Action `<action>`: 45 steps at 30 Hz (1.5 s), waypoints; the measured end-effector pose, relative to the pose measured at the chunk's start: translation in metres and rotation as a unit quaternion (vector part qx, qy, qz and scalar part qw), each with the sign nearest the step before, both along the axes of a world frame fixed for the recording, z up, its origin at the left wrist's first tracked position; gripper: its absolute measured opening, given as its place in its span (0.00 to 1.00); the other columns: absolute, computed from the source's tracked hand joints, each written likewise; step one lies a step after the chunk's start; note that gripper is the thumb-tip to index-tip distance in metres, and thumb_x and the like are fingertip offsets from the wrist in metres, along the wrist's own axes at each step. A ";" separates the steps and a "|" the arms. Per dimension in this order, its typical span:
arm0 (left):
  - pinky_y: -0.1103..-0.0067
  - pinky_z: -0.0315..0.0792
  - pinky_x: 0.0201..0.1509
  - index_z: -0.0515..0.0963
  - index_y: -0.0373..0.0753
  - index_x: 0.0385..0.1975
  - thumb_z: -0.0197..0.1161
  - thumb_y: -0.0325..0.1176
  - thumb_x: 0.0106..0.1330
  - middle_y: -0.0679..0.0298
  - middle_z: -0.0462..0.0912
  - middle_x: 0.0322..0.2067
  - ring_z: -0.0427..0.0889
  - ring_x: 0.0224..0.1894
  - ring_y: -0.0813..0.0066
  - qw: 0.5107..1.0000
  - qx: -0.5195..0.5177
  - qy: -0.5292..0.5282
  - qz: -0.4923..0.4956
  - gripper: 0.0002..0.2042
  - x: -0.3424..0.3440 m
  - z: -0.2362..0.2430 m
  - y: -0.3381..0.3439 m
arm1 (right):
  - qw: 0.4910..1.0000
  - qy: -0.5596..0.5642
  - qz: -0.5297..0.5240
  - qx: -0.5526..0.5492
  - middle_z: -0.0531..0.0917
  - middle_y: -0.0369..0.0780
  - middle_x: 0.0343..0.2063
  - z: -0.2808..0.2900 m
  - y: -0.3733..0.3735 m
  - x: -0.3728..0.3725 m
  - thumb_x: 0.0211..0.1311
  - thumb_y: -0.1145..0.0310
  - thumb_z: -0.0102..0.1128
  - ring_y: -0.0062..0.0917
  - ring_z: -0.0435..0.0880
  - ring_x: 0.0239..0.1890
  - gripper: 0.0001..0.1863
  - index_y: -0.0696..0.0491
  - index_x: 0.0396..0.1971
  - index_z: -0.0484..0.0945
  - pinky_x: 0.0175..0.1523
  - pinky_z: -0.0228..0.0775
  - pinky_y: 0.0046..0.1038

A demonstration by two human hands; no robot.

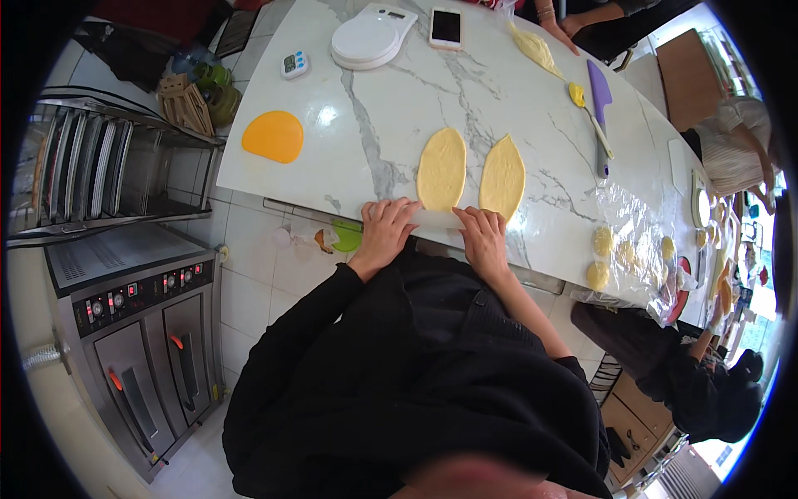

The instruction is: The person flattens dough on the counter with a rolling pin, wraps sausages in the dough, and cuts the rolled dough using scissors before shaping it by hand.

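Two flattened, pale yellow pieces of dough lie side by side before me: a left oval of dough [441, 169] and a right one [503, 179] with a pointed far end. A white rod that looks like a rolling pin [437, 219] spans the near end of the left oval, close to the table's edge. My left hand [386, 233] curls over its left end. On its right end are the bent fingers of my right hand [484, 239], which also sits by the near tip of the right oval. My fingers partly hide the rod's ends.
On the marble table [332, 179] are an orange scraper [274, 137], a timer [294, 65], a white scale [370, 37], a phone [446, 28], a purple-bladed knife [598, 100], and a yellow-tipped spatula [592, 121]. Dough balls [603, 242] lie under plastic film. An oven [137, 308] stands left; people work nearby.
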State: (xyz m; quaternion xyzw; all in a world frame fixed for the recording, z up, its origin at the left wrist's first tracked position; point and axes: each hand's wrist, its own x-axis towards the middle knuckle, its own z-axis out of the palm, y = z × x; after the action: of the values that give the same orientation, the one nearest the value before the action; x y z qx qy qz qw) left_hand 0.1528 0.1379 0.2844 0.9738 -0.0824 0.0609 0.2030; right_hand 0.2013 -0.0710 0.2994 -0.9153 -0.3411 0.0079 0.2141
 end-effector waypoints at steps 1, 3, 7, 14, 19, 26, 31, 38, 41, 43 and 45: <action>0.63 0.50 0.52 0.62 0.45 0.52 0.55 0.36 0.52 0.68 0.65 0.47 0.62 0.48 0.70 0.999 0.009 -0.044 0.001 0.24 0.005 0.004 0.002 | 1.000 -0.005 0.000 0.002 0.69 0.37 0.43 0.003 0.002 0.006 0.47 0.70 0.53 0.28 0.64 0.49 0.27 0.50 0.52 0.61 0.56 0.48 0.31; 0.64 0.51 0.50 0.62 0.44 0.51 0.57 0.34 0.51 0.69 0.66 0.45 0.63 0.46 0.71 0.996 0.019 -0.092 0.003 0.25 0.021 0.006 0.004 | 0.999 -0.027 -0.020 0.022 0.70 0.36 0.42 0.007 0.007 0.023 0.47 0.72 0.53 0.28 0.65 0.48 0.26 0.49 0.51 0.62 0.56 0.46 0.33; 0.60 0.42 0.58 0.58 0.43 0.54 0.50 0.39 0.56 0.65 0.60 0.53 0.56 0.56 0.67 0.997 0.039 -0.063 0.029 0.24 0.071 0.012 -0.002 | 0.992 -0.042 -0.115 0.010 0.65 0.38 0.49 -0.005 0.021 0.055 0.55 0.64 0.44 0.31 0.58 0.55 0.24 0.48 0.54 0.58 0.58 0.32 0.49; 0.57 0.30 0.61 0.54 0.42 0.57 0.39 0.44 0.61 0.61 0.51 0.59 0.45 0.62 0.62 0.987 0.104 -0.103 0.072 0.25 0.182 0.009 0.013 | 0.970 -0.132 -0.186 -0.086 0.55 0.39 0.58 -0.014 0.046 0.158 0.60 0.53 0.32 0.32 0.44 0.62 0.27 0.50 0.57 0.53 0.59 0.22 0.52; 0.55 0.31 0.60 0.55 0.41 0.57 0.38 0.45 0.62 0.59 0.51 0.59 0.45 0.62 0.60 0.990 0.072 -0.094 0.082 0.24 0.240 -0.005 0.025 | 0.980 -0.018 -0.184 -0.075 0.55 0.40 0.58 -0.010 0.054 0.211 0.59 0.48 0.30 0.31 0.44 0.62 0.29 0.51 0.55 0.57 0.59 0.22 0.54; 0.52 0.29 0.59 0.59 0.42 0.54 0.44 0.40 0.59 0.58 0.51 0.59 0.44 0.62 0.56 0.981 0.022 -0.176 0.082 0.22 0.239 0.007 0.021 | 0.992 0.076 -0.024 0.095 0.73 0.41 0.41 0.004 0.044 0.194 0.50 0.56 0.52 0.32 0.68 0.47 0.19 0.51 0.40 0.71 0.51 0.56 0.40; 0.52 0.30 0.58 0.51 0.39 0.58 0.39 0.37 0.61 0.54 0.45 0.60 0.39 0.62 0.49 0.988 -0.084 -0.116 0.058 0.24 0.154 0.024 -0.024 | 0.999 0.043 -0.028 0.013 0.74 0.39 0.34 -0.003 0.039 0.162 0.49 0.63 0.55 0.31 0.71 0.41 0.15 0.50 0.37 0.72 0.45 0.62 0.31; 0.56 0.33 0.60 0.47 0.36 0.58 0.41 0.39 0.60 0.57 0.42 0.61 0.40 0.63 0.56 0.999 0.028 0.015 -0.033 0.27 0.121 -0.020 -0.047 | 0.939 -0.051 -0.278 0.194 0.73 0.40 0.32 0.009 -0.031 0.129 0.49 0.67 0.54 0.34 0.70 0.38 0.14 0.54 0.37 0.69 0.41 0.62 0.34; 0.58 0.33 0.61 0.47 0.36 0.58 0.42 0.40 0.59 0.59 0.44 0.61 0.43 0.62 0.59 0.997 0.081 0.002 -0.012 0.28 0.120 -0.015 -0.053 | 0.910 -0.056 -0.391 0.123 0.73 0.41 0.33 -0.003 -0.060 0.108 0.49 0.67 0.54 0.34 0.70 0.38 0.14 0.54 0.37 0.69 0.41 0.60 0.34; 0.57 0.33 0.60 0.47 0.37 0.58 0.42 0.40 0.59 0.59 0.44 0.61 0.42 0.63 0.59 0.994 0.112 0.001 -0.004 0.28 0.118 -0.013 -0.054 | 0.903 -0.031 -0.417 0.098 0.72 0.41 0.34 -0.010 -0.074 0.097 0.48 0.67 0.55 0.35 0.69 0.39 0.15 0.55 0.37 0.69 0.43 0.60 0.33; 0.56 0.33 0.60 0.47 0.38 0.59 0.43 0.41 0.59 0.59 0.44 0.61 0.42 0.63 0.59 0.993 0.117 0.008 -0.011 0.28 0.121 -0.012 -0.055 | 0.900 -0.028 -0.408 0.153 0.73 0.41 0.34 -0.009 -0.091 0.092 0.47 0.67 0.56 0.35 0.70 0.40 0.16 0.55 0.37 0.69 0.43 0.60 0.33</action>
State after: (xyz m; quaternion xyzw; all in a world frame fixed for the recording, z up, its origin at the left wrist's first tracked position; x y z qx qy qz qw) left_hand 0.2738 0.0825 0.2725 0.9903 -0.0984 0.0410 0.0889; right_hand 0.2932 -0.1617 0.2907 -0.9299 0.0591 -0.1583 0.3267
